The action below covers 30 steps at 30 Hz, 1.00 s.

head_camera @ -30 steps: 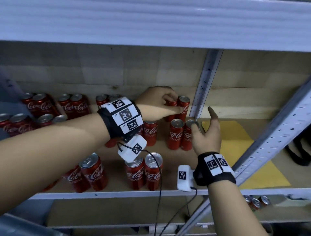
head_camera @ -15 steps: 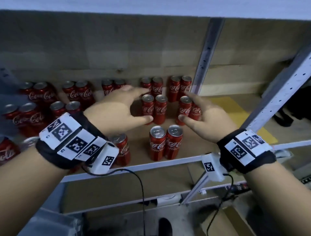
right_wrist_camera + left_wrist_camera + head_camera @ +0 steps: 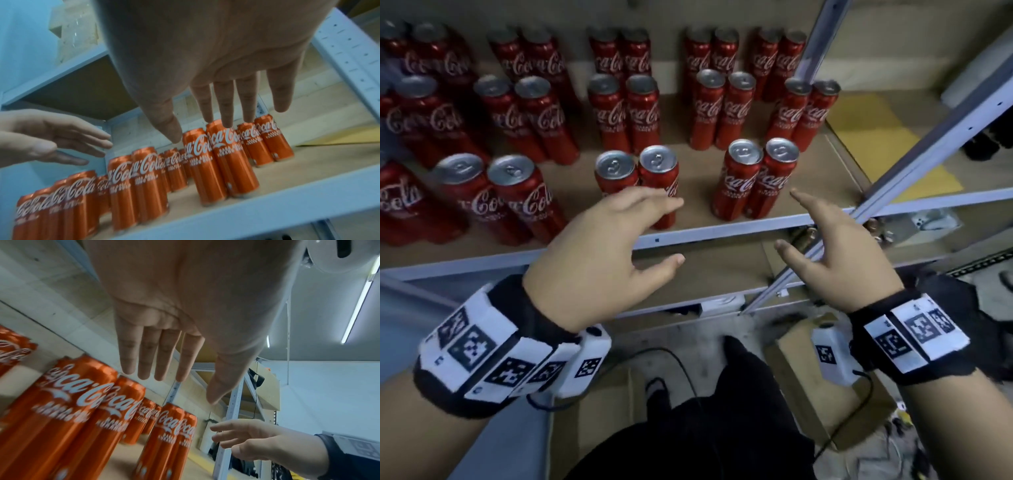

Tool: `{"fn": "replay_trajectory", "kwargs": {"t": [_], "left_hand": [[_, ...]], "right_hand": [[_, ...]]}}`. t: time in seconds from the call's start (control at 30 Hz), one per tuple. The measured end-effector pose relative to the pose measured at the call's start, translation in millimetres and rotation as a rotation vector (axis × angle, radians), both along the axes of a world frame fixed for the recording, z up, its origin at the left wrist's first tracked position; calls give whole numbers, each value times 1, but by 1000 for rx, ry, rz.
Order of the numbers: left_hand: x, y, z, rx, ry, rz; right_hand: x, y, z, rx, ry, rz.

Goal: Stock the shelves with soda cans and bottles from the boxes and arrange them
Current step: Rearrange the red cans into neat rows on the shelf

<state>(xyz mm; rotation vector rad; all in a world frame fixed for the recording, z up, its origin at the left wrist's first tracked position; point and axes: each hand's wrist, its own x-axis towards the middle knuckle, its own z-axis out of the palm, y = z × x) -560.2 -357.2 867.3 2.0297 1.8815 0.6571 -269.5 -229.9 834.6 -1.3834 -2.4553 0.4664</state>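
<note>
Slim red Coca-Cola cans with silver tops stand upright in pairs – rows across the shelf. The left hand and right hand hover before its front edge, fingers spread and relaxed, holding nothing – near the 2 front pairs.

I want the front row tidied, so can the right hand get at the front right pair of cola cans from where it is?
Probably yes. The right hand is open and empty, just in front of the front right pair of cola cans, which stands at the shelf edge with nothing between.
</note>
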Motion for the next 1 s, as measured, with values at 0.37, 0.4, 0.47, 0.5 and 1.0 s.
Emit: {"fn": "replay_trajectory", "kwargs": {"t": [0.37,0.4,0.47,0.5,1.0], "left_hand": [[-16,-70,-84,-423,10,92],[-16,-73,-92,-459,14,100],[-14,-74,-108,-533,24,122],[-12,-73,-117,-567,33,134],[126,3,-194,-812,101,544]], "right_hand": [[14,-26,-76,-402,-285,50],[16,-22,-83,-446,-329,51],[16,-13,-97,-483,-402,58],[15,-8,-103,-493,-423,66],[109,87,-179,-548,-472,332]]}}
